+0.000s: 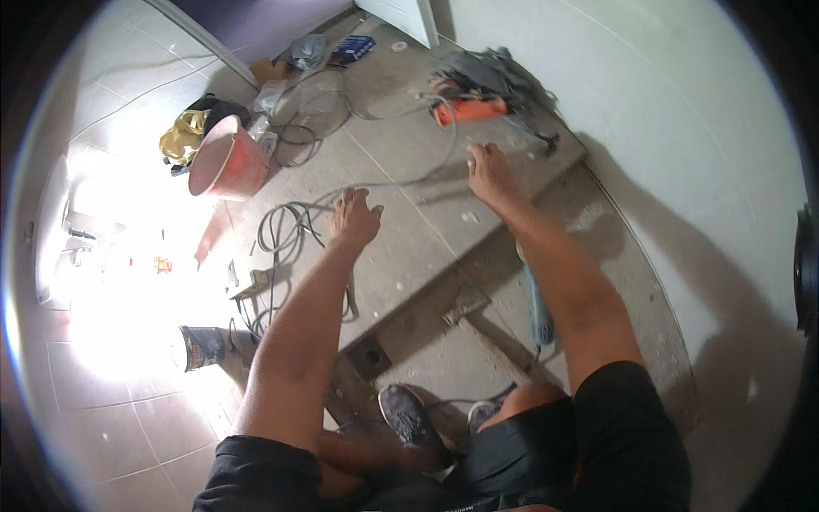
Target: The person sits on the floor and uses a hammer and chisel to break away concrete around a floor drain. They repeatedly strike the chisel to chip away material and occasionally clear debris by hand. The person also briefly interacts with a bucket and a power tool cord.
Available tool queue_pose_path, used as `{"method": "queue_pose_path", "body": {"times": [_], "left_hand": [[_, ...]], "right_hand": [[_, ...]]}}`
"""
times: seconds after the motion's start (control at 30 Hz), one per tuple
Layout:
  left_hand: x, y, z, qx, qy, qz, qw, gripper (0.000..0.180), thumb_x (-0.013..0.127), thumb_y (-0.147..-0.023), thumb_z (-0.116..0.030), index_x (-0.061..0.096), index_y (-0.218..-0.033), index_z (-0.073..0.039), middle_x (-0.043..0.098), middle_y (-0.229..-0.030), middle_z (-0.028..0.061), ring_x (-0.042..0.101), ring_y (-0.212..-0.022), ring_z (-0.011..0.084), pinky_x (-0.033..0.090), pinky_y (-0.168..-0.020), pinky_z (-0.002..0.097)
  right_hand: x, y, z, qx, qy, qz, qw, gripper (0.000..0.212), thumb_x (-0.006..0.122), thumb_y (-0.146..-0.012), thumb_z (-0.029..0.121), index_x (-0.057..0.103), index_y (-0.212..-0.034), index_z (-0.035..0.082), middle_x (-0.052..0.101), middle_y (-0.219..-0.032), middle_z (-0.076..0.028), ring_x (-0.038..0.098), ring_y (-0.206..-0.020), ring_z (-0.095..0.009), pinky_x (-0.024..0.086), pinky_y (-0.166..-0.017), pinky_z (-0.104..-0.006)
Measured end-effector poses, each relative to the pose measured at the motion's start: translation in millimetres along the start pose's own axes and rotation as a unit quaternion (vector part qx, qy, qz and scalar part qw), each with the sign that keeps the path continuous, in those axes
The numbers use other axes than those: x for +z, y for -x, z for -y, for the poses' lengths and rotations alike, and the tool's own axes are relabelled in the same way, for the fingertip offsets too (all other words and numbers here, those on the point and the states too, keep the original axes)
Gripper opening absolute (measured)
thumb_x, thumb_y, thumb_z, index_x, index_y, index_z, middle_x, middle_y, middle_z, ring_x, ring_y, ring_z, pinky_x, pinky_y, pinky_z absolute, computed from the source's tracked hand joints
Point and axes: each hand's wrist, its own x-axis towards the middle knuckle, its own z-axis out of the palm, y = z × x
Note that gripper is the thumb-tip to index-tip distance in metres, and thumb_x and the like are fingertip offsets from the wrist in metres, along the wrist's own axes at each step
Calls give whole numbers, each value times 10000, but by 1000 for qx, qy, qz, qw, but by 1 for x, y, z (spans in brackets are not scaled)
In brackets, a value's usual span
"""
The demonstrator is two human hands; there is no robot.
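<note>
My left hand (355, 218) is held over the tiled ledge, fingers apart and nothing visible in its grasp. Beneath its fingertips runs a grey cable (397, 183), though I cannot tell whether they touch it. My right hand (492, 175) reaches farther forward, its fingers loosely bent and apart, holding nothing that shows. Beyond it lies an orange-red object (467, 111), partly covered by dark cloth (488, 75). Down in the recess by my feet, a hammer (485, 337) leans with its head near the ledge. Beside it stands a blue power tool (539, 311), partly hidden by my right forearm.
Left of my hands are coiled cables (286, 229), a pinkish-red bucket (229, 162) and a dark can (201, 348) near a glaring light. Bags and a blue box (354, 49) lie farther back. The ledge drops at its front edge; a white wall (691, 128) bounds the right.
</note>
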Motion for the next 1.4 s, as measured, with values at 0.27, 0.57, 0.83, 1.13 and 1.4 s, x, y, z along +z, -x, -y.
{"method": "queue_pose_path", "body": {"times": [0.27, 0.57, 0.83, 1.13, 1.4], "left_hand": [[18, -83, 106, -73, -7, -151, 986, 472, 545, -1035, -317, 516, -1454, -99, 426, -1570, 150, 349, -1498, 345, 329, -1183, 552], [51, -92, 103, -115, 17, -155, 981, 517, 483, -1034, -352, 458, -1508, -147, 371, -1620, 66, 245, -1555, 324, 188, -1240, 555], [36, -91, 113, -126, 71, -157, 977, 535, 525, -990, -359, 481, -1489, -172, 371, -1610, 67, 244, -1552, 319, 181, -1234, 551], [38, -95, 120, -151, 56, -83, 983, 632, 517, -1001, -419, 377, -1576, -197, 235, -1699, 31, 108, -1601, 271, 99, -1265, 519], [17, -101, 109, -152, 87, -38, 984, 676, 574, -960, -355, 365, -1579, -181, 219, -1701, 61, 116, -1600, 289, 85, -1263, 531]], "right_hand": [[33, 4, 29, 51, -43, -31, 997, 471, 634, -969, 172, 509, -1403, 38, 562, -1157, -211, 602, -1033, -412, 504, -871, -482], [36, -8, 26, 27, -1, 25, 999, 534, 637, -989, 192, 462, -1453, -6, 570, -1228, -253, 591, -1109, -456, 491, -939, -508], [53, 9, 12, -18, 91, 41, 995, 535, 627, -974, 148, 461, -1456, -13, 533, -1382, -275, 529, -1260, -492, 436, -1081, -531], [39, -12, 49, 88, 74, 111, 987, 502, 621, -960, 154, 520, -1426, 0, 518, -1323, -282, 568, -1202, -463, 485, -984, -505], [23, -5, 56, 160, 46, 109, 980, 259, 593, -976, 156, 575, -1171, -14, 561, -1143, -232, 595, -1045, -427, 489, -903, -488]]}}
